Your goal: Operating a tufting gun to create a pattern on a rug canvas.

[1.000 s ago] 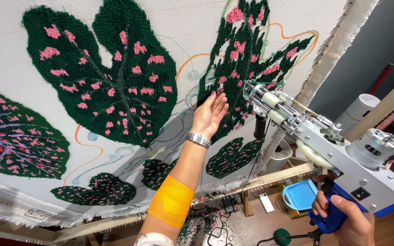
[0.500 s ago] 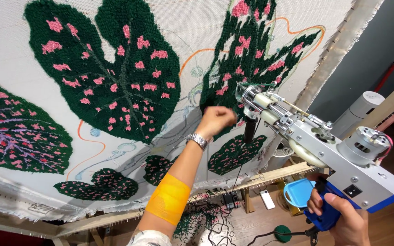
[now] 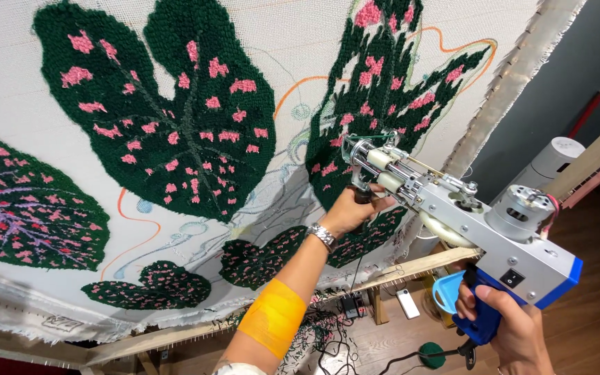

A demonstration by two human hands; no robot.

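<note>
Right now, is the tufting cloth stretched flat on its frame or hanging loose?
Stretched flat. The cloth lies smooth with no sagging folds, its lower edge fastened along the wooden frame; only the frayed margin hangs free.

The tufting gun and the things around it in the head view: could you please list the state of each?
Tufting gun: lifted, tip at the cloth.
Left hand: closed on the gun's front grip.
Right hand: closed on the blue rear handle.
Backing cloth: stretched on a wooden frame, partly tufted.
Large green leaf: filled in, pink spots.
Orange outline: drawn, not tufted.
</note>
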